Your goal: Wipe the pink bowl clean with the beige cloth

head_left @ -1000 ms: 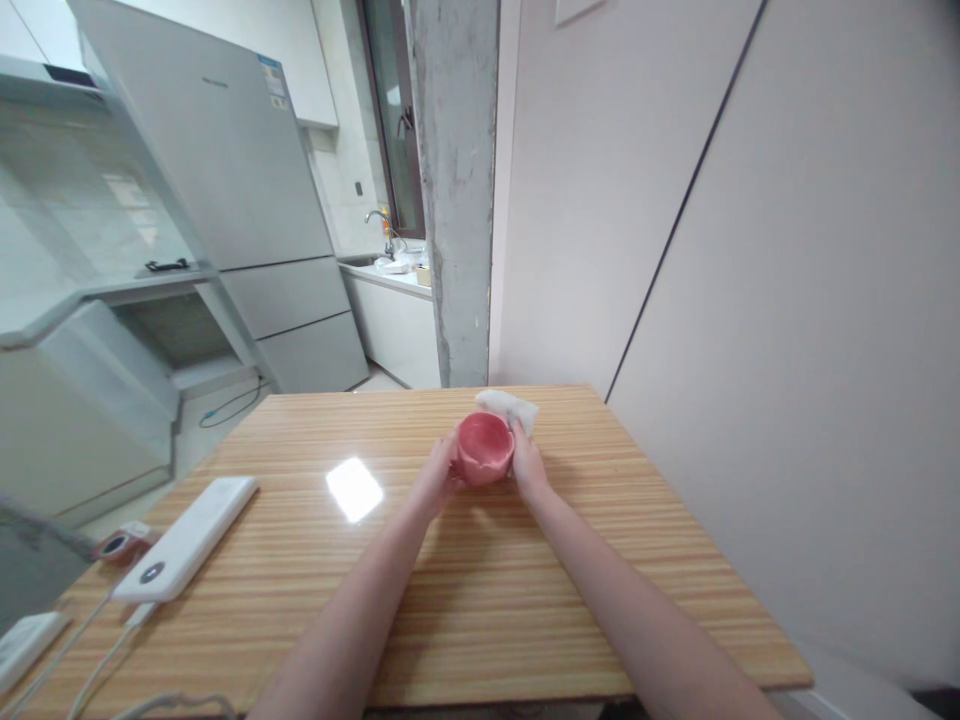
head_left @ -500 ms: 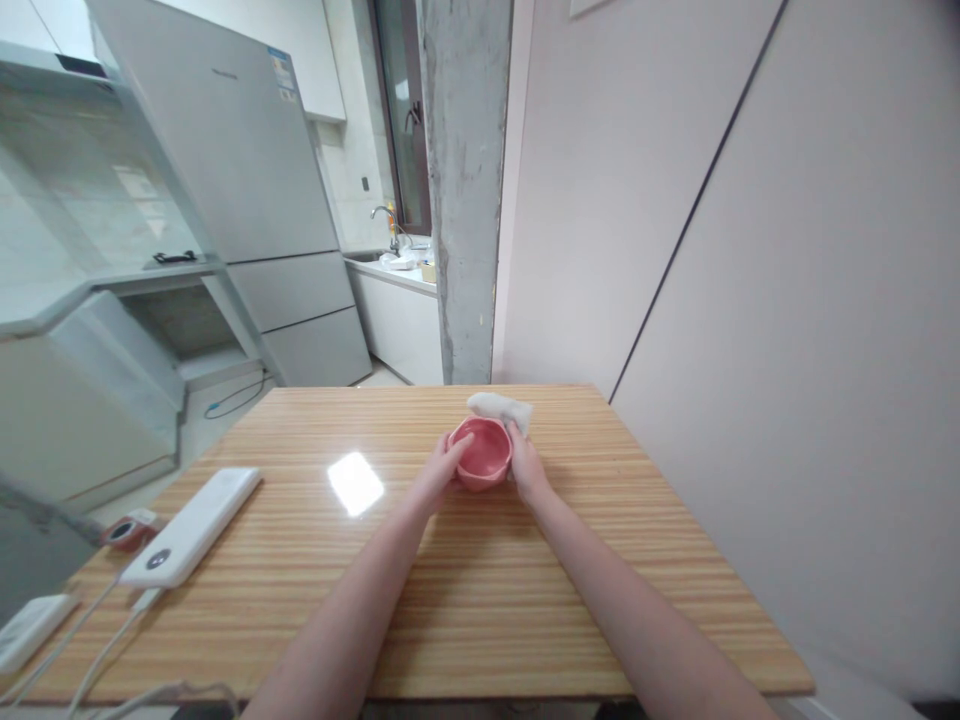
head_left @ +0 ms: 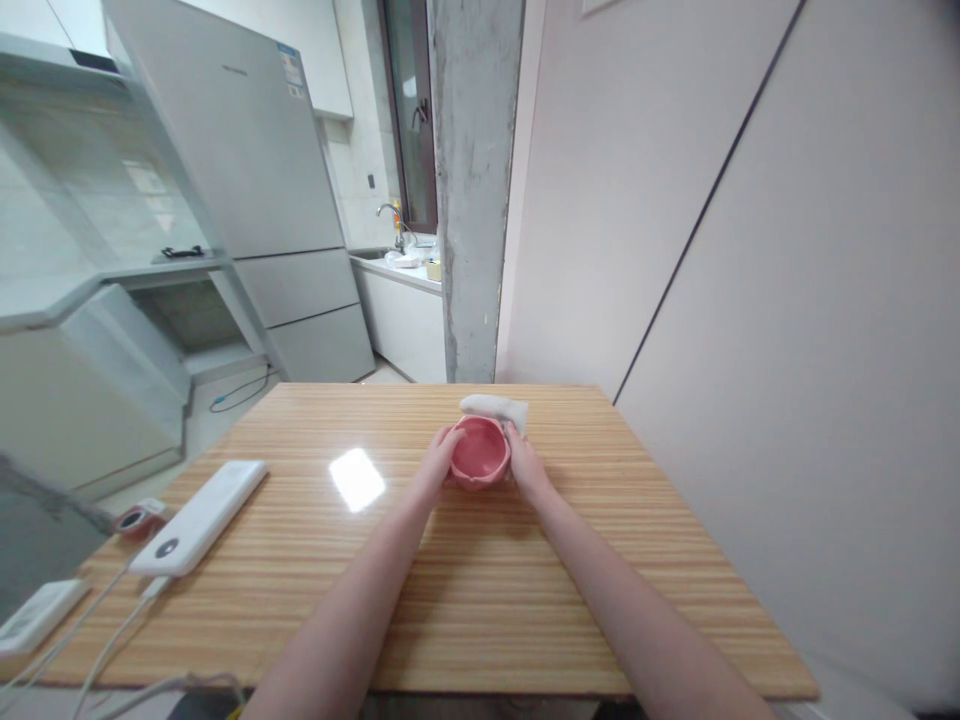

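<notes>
A small pink bowl [head_left: 480,453] sits on the wooden table [head_left: 465,590], near its far middle. My left hand [head_left: 439,465] grips the bowl's left side, fingers on the rim. On the right side my right hand [head_left: 523,466] presses a white cloth [head_left: 495,408] against the bowl. The cloth sticks up behind the rim. Both forearms reach in from the lower edge of the view.
A white power bank [head_left: 199,516] with cables lies at the table's left, beside a small red-rimmed device [head_left: 135,521] and a white block [head_left: 37,618]. A wall runs along the right. Behind the table stand a concrete pillar, a grey fridge [head_left: 247,190] and a kitchen counter with sink.
The bowl has tipped back from leaning toward me to nearly upright on the table. Both hands stay on it. My head has shifted a little, sliding the scene.
</notes>
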Demonstrator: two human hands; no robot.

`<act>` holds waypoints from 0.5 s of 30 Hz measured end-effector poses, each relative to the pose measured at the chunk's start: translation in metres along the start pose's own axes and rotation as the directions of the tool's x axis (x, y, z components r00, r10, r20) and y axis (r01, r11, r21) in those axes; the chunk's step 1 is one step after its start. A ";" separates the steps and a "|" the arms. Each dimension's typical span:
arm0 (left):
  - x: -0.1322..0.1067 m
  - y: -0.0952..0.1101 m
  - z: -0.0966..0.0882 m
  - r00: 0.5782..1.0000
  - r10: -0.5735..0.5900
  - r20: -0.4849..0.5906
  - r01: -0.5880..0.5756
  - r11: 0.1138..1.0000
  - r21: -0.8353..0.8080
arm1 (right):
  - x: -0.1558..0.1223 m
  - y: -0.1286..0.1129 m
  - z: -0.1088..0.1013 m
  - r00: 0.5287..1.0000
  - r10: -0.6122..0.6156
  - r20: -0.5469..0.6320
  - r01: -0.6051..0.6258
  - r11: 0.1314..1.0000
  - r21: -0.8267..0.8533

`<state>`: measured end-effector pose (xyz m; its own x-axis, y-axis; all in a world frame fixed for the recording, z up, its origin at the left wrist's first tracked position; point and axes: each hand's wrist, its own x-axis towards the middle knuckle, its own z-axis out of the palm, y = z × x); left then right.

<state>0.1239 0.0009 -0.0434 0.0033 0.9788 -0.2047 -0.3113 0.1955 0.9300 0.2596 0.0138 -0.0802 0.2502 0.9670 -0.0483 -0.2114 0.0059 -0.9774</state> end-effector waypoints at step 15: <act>0.011 -0.004 -0.004 0.985 0.074 -0.156 -0.106 0.972 -0.211 | -0.005 0.006 0.007 0.997 -0.043 0.067 0.036 0.994 0.102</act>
<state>0.1212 0.0110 -0.0510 -0.1678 0.9691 -0.1806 -0.5030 0.0734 0.8612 0.2508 0.0109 -0.0841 0.1957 0.9806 0.0075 -0.2971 0.0666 -0.9525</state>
